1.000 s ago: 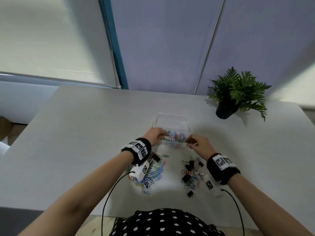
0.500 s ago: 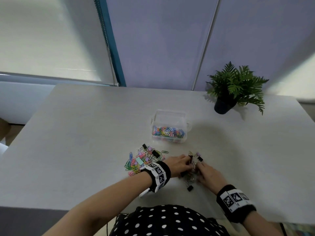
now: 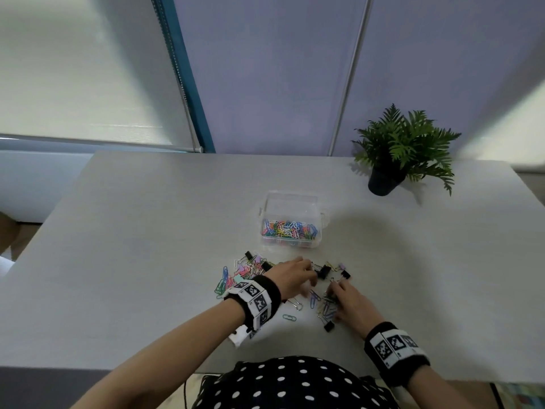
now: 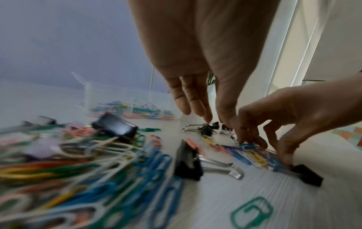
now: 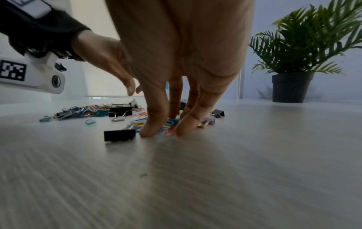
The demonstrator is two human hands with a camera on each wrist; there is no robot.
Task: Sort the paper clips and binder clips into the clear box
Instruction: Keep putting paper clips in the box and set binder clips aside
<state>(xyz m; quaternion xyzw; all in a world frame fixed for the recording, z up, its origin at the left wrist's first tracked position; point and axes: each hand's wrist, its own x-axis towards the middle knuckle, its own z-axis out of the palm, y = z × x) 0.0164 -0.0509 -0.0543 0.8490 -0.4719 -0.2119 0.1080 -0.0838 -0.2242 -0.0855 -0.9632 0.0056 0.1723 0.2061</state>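
Observation:
The clear box (image 3: 290,202) stands mid-table, its near compartment full of coloured paper clips (image 3: 290,230). A mixed heap of paper clips and black binder clips (image 3: 240,271) lies on the table to its near left. My left hand (image 3: 308,274) reaches right with relaxed, straight fingers (image 4: 195,108) and holds nothing. Its tips hover by small black binder clips (image 4: 207,131). My right hand (image 3: 334,293) is arched, thumb and fingertips (image 5: 150,130) pinching a small bunch of paper clips (image 5: 169,124) on the table. A black binder clip (image 5: 119,135) lies beside the thumb.
A potted fern (image 3: 395,154) stands at the table's far right. A single teal paper clip (image 3: 289,317) lies apart near the front edge. Wall panels and a window blind rise behind the table (image 3: 147,231).
Both hands have drawn back from the clear box to the right-hand pile near me. The right hand has lowered its fingertips onto the paper clips.

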